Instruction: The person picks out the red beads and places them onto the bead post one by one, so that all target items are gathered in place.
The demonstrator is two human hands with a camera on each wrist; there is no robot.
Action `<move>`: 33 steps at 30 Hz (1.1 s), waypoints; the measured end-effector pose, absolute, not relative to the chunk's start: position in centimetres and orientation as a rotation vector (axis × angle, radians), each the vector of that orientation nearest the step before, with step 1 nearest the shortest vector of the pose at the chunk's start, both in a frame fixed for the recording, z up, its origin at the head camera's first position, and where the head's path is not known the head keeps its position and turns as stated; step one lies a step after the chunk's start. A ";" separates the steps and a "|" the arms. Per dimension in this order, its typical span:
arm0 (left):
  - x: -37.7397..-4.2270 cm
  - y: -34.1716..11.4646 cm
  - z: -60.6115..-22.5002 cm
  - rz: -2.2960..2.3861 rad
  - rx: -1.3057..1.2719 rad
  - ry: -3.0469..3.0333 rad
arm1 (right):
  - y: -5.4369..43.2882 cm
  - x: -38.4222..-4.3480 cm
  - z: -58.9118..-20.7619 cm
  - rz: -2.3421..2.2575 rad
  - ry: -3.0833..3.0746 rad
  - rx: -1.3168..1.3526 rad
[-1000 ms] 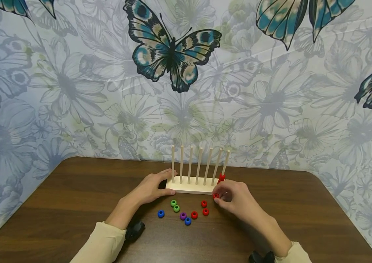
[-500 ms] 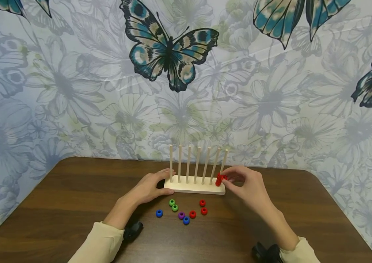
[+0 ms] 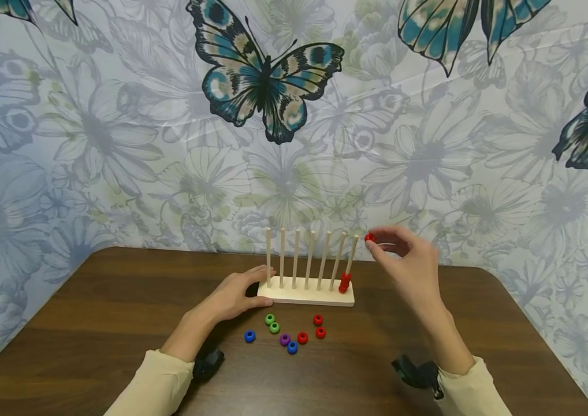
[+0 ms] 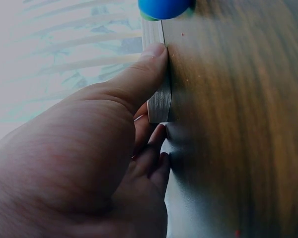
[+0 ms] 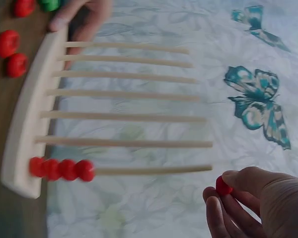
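Note:
A pale wooden peg stand (image 3: 304, 294) with several upright pegs sits on the table. My left hand (image 3: 233, 296) grips the left end of its base, thumb along the front edge and fingers behind, as the left wrist view also shows. Up beside the top of the rightmost peg (image 5: 154, 170), my right hand (image 3: 412, 267) pinches a red bead (image 5: 221, 186) between thumb and fingertips. A small gap parts this bead from the peg's tip. Several red beads (image 5: 67, 169) are stacked at the foot of that same peg; the other pegs carry none.
In front of the stand lie loose beads: three red beads (image 3: 302, 338), two green beads (image 3: 274, 327), two blue beads (image 3: 249, 336) and one purple bead (image 3: 285, 340). Behind the brown table (image 3: 117, 323) hangs a butterfly-patterned cloth (image 3: 169, 173).
My right hand has lifted a red bead from the table in front of the stand, past its right end, up to the rightmost peg's top. The left hand stays on the base.

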State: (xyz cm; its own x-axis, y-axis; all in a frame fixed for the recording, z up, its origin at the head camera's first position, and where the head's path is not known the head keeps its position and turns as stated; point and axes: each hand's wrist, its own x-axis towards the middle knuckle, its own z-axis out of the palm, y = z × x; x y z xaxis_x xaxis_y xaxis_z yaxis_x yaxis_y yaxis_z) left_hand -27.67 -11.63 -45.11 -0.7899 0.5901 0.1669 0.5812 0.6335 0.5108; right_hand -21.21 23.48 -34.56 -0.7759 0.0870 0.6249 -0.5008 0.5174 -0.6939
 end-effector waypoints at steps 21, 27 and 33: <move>-27.6 -11.7 -45.0 0.871 1.016 2.826 | 21.8 -22.3 -34.2 1.145 -2.193 0.385; -27.7 -11.8 -45.1 0.877 1.014 2.826 | 21.8 -22.3 -34.3 1.097 -2.230 0.387; -27.7 -11.7 -45.0 0.867 1.026 2.821 | 22.2 -22.2 -34.7 1.082 -2.251 0.375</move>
